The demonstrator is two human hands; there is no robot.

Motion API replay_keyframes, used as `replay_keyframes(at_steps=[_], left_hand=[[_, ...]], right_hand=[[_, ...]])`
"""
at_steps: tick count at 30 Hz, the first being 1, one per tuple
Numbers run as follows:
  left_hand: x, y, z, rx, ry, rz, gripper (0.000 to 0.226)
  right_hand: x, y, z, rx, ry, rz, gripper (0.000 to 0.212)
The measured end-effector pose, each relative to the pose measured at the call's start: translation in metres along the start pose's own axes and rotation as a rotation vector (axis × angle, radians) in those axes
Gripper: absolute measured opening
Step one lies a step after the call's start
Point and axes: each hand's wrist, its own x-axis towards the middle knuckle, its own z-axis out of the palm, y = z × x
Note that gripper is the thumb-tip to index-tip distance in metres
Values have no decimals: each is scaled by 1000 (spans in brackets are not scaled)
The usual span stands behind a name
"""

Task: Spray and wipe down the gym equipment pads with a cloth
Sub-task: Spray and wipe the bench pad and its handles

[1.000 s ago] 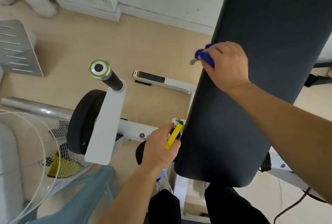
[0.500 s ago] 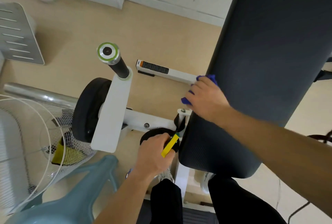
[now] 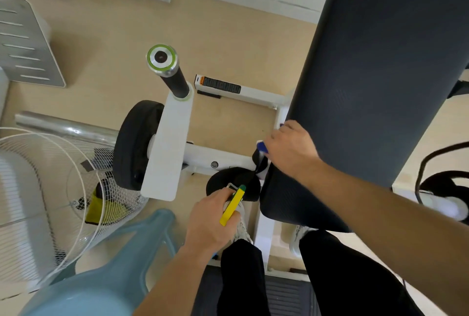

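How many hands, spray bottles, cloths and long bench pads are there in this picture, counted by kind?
Hands: 2, the left hand and the right hand
Spray bottles: 1, the spray bottle gripped by the left hand
Cloths: 1, the blue cloth held by the right hand
Long bench pads: 1, the dark bench pad
Total: 5

The cloth (image 3: pixel 262 147) is almost fully hidden under the right hand (image 3: pixel 289 153) that holds it, so only a small blue corner shows. The pad (image 3: pixel 368 87) is cut off by the top and right edges. The left hand (image 3: pixel 210 221) covers the body of the spray bottle (image 3: pixel 232 205) it grips, the label (image 3: pixel 220 84) on the white frame is too small to read, and the fan (image 3: pixel 76 163) runs out at the left edge.
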Motion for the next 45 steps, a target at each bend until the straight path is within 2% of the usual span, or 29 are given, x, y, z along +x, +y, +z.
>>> replay_keyframes(at_steps=[3,7,9,11,14,15,18,21,23,26,31,34,37,40,42,44,45], left_hand=[[-3,2,2,-24,13,-21,2],[-6,-2,6,-50,32,3,3],[-3,-5,10,-31,18,14,5],[1,-8,18,6,-27,38,10],[6,-12,30,97,-90,21,5],[7,-12,34,118,-94,7,12],[7,-9,44,186,-99,-2,15],[6,-7,51,246,-112,-34,19],[4,-8,53,251,-106,-72,22],[-3,-11,52,198,-85,-49,19],[-13,-6,31,40,21,-35,14],[-13,7,3,-65,94,-43,4],[-10,26,-21,-119,132,-11,8],[0,45,-40,-171,193,18,20],[8,54,-49,-206,240,-45,22],[15,59,-56,-282,300,-112,21],[16,62,-59,-339,339,-134,23]], right_hand=[[-18,-51,28,14,-154,-86,14],[-45,-101,73,37,-328,-313,14],[-52,-106,79,72,-329,-391,12],[-54,-86,75,132,-189,-330,11],[-46,-29,48,212,168,-135,21],[-40,-8,36,194,250,-90,23],[-14,42,5,120,366,16,22],[12,56,-12,77,417,56,17],[20,51,-16,94,361,60,24],[12,21,-5,23,124,-29,33],[-38,-56,60,19,-135,-350,17],[-54,-83,88,-22,-220,-513,15],[-39,-69,74,-35,-262,-584,26],[-18,-25,39,-37,-195,-469,37],[-12,0,16,-34,-152,-341,36],[-7,10,-6,57,-99,-139,33],[-3,10,-17,196,-38,13,30]])
